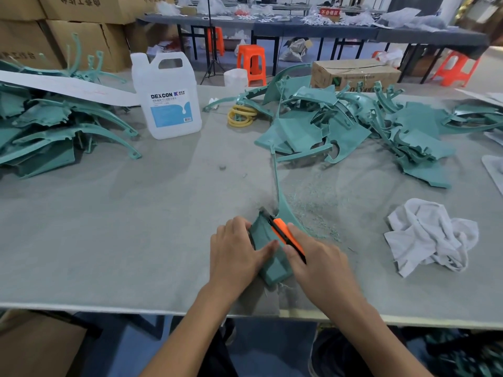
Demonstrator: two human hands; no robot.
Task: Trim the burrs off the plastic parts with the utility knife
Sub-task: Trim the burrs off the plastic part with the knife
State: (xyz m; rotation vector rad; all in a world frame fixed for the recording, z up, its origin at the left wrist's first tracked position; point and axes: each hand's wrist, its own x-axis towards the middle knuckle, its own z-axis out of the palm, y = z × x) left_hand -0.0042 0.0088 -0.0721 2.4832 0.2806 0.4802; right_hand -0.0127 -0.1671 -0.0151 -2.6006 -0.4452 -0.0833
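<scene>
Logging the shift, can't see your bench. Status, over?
Left hand holds green part down on table. Right hand grips orange knife, blade at part's far edge. Nothing in the way, only shavings beside.

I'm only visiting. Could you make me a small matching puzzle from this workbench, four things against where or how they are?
Things:
1 utility knife
2 teal part being trimmed
3 white rag
4 clear jug

States:
A upright, far side of the table
B orange and black
C crumpled, right side
D lying at the near edge

Pairs: 1-B, 2-D, 3-C, 4-A
</scene>
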